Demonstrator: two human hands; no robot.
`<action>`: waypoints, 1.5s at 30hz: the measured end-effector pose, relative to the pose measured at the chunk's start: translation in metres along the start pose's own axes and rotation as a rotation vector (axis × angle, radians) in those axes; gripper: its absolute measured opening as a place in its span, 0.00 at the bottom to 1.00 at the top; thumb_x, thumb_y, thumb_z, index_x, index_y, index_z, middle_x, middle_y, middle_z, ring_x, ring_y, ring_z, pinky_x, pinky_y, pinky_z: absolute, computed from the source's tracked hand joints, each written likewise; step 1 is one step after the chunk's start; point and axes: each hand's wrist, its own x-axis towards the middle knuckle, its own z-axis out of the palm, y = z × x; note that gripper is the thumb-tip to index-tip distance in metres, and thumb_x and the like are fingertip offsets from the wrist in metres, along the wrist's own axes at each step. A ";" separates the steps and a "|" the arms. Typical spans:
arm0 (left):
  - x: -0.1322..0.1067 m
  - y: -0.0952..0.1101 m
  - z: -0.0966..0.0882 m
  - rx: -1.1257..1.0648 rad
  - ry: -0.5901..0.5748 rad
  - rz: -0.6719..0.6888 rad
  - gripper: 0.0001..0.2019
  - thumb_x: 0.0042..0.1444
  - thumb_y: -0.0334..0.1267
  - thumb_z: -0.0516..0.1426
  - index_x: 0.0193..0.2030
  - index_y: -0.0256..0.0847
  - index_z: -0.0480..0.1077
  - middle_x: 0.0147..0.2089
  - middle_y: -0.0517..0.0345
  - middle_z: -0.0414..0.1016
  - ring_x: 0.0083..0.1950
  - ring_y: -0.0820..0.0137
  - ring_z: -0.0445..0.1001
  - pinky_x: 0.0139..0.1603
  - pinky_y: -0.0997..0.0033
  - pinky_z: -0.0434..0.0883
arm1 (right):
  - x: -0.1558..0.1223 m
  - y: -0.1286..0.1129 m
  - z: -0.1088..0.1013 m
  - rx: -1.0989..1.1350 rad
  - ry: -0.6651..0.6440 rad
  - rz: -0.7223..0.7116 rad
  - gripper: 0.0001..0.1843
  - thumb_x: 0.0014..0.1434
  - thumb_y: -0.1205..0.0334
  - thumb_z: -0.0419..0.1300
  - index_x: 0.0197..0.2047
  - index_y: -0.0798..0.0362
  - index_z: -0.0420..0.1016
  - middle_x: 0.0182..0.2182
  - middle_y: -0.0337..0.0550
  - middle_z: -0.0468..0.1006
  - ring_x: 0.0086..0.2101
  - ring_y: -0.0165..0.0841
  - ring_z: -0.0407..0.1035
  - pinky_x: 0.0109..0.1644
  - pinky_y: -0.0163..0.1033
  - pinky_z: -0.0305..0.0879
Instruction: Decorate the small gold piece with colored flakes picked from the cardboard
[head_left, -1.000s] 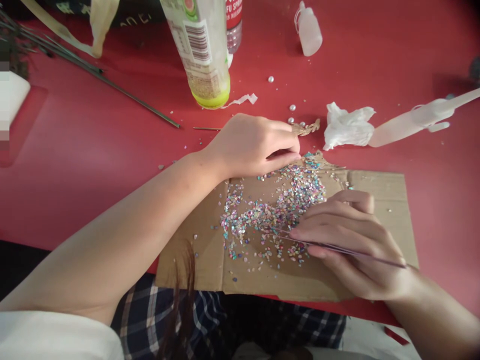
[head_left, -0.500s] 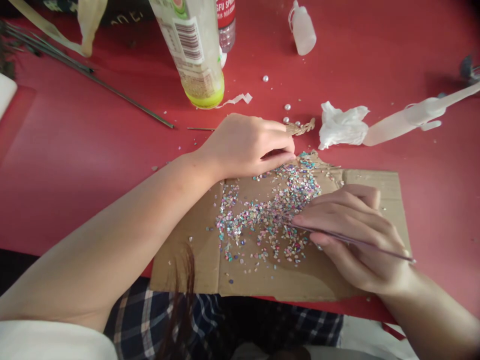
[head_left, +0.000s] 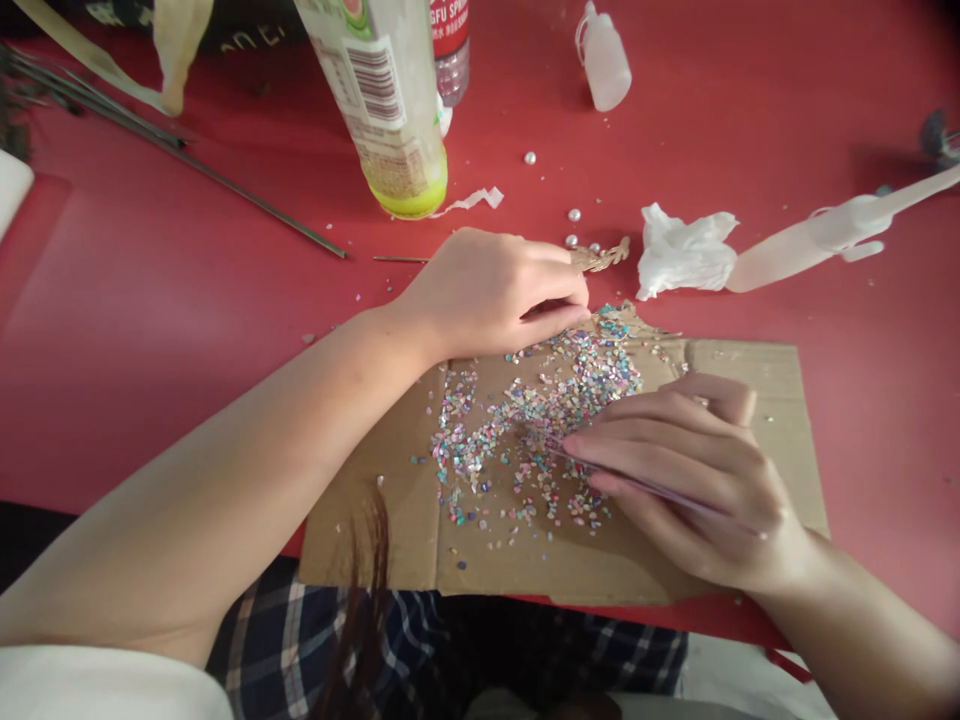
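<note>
We watch the right hand [head_left: 679, 475] clamp slim metal tweezers [head_left: 645, 487] above iridescent flakes [head_left: 536, 430] on cardboard [head_left: 784, 400]; the left hand [head_left: 487, 290] curls, its grip unclear (one careless nudge could scatter flakes across the red table [head_left: 150, 300]).

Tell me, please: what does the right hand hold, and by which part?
The right hand holds a thin metal tool by its middle, between thumb and fingers.
</note>
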 end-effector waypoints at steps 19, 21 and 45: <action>-0.001 -0.001 0.001 -0.004 0.014 0.020 0.16 0.69 0.48 0.51 0.39 0.47 0.78 0.38 0.62 0.81 0.36 0.71 0.77 0.29 0.68 0.59 | -0.001 0.001 -0.006 -0.009 0.026 0.001 0.08 0.67 0.67 0.56 0.43 0.52 0.77 0.33 0.39 0.85 0.36 0.34 0.77 0.46 0.50 0.59; -0.001 -0.001 0.001 -0.009 0.017 0.020 0.16 0.69 0.48 0.51 0.39 0.47 0.78 0.37 0.62 0.81 0.35 0.71 0.77 0.29 0.67 0.59 | -0.001 0.001 -0.007 0.013 -0.010 -0.072 0.10 0.69 0.64 0.55 0.44 0.52 0.78 0.34 0.39 0.85 0.37 0.35 0.77 0.47 0.50 0.59; 0.000 0.000 -0.001 -0.029 -0.004 -0.024 0.16 0.68 0.48 0.52 0.38 0.47 0.78 0.38 0.61 0.82 0.34 0.71 0.77 0.30 0.67 0.61 | -0.004 0.007 -0.011 0.015 0.038 -0.040 0.09 0.68 0.67 0.54 0.41 0.53 0.76 0.32 0.41 0.82 0.35 0.34 0.76 0.50 0.50 0.57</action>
